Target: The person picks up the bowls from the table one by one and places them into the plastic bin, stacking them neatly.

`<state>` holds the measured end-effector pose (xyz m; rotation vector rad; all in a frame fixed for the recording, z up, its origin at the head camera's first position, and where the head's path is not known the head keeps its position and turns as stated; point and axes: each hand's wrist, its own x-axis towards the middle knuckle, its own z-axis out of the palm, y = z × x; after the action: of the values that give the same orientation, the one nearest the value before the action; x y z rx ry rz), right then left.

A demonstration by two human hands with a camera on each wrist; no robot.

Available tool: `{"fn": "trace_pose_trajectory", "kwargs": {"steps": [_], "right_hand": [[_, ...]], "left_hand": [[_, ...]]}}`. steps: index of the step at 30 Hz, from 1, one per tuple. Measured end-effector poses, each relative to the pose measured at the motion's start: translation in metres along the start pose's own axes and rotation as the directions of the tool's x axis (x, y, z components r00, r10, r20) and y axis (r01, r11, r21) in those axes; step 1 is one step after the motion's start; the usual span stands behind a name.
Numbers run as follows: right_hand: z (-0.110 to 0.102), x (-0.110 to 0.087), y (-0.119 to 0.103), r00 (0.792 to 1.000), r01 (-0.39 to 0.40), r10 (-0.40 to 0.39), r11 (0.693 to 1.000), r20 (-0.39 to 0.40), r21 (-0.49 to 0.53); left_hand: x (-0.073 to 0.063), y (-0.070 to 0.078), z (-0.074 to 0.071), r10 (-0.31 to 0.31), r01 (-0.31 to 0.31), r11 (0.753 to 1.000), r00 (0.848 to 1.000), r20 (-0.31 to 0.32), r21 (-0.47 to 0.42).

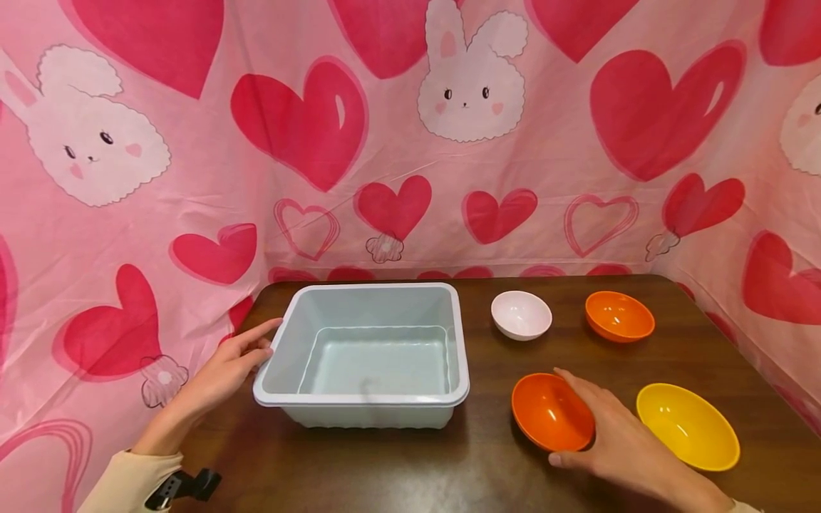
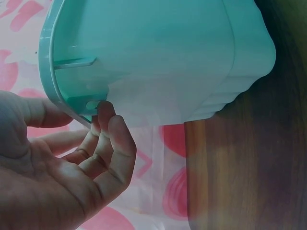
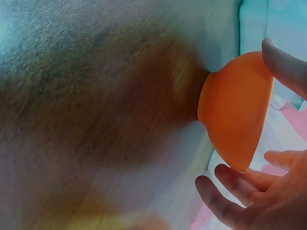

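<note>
— Which materials and shapes are seen?

— A smooth, glossy surface is shown by the orange bowl [image 1: 550, 413], whose rounded wall is narrowed to a small foot. The pale basin [image 1: 368, 400] is formed as a deep rectangle with rounded corners and a broad lip, its lower wall being rippled. It is set on a dark, wood-grained table [image 1: 359, 470], backed by a softly creased pink cloth [image 1: 442, 171] printed with hearts and rabbits.

— How is the orange bowl turned, and where is it placed?

— Its mouth is turned upward and its foot downward; its outline is round, so one way across is matched by another. It is found to the right of the basin, whose long axis is laid left to right. Beyond it the white bowl [image 1: 522, 315] and a second orange one [image 1: 619, 317] are placed, and the yellow bowl [image 1: 689, 427] is seen at its right. Whether the table is touched by its foot cannot be told.

— And the hands?

— The orange bowl is gripped across its mouth by the right hand [image 1: 616, 434], which is spread wide, the thumb being set at the near rim and fingertips at the far side. The basin's left rim is held by the left hand [image 1: 227, 367], with fingers curled beneath it.
</note>
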<state>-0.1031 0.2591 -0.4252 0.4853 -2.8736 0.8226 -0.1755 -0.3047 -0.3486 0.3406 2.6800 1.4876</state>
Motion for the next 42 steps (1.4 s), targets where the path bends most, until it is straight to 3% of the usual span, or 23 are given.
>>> {"fn": "trace_pose_trajectory", "kwargs": {"steps": [15, 29, 42], "right_hand": [[0.0024, 0.0045, 0.0045, 1.000, -0.005, 0.006, 0.998, -0.019, 0.067], [0.0051, 0.0049, 0.0050, 0.996, -0.073, 0.077, 0.994, -0.052, 0.085], [0.0057, 0.0024, 0.0075, 0.992, -0.115, 0.123, 0.976, -0.034, 0.183]], "left_hand": [[0.0002, 0.0018, -0.0005, 0.001, -0.001, 1.000, 1.000, -0.001, -0.011], [0.0001, 0.0005, -0.0009, 0.006, -0.005, 1.000, 1.000, -0.006, 0.011], [0.0001, 0.0001, -0.0005, 0.010, -0.010, 1.000, 1.000, 0.000, 0.014]]}}
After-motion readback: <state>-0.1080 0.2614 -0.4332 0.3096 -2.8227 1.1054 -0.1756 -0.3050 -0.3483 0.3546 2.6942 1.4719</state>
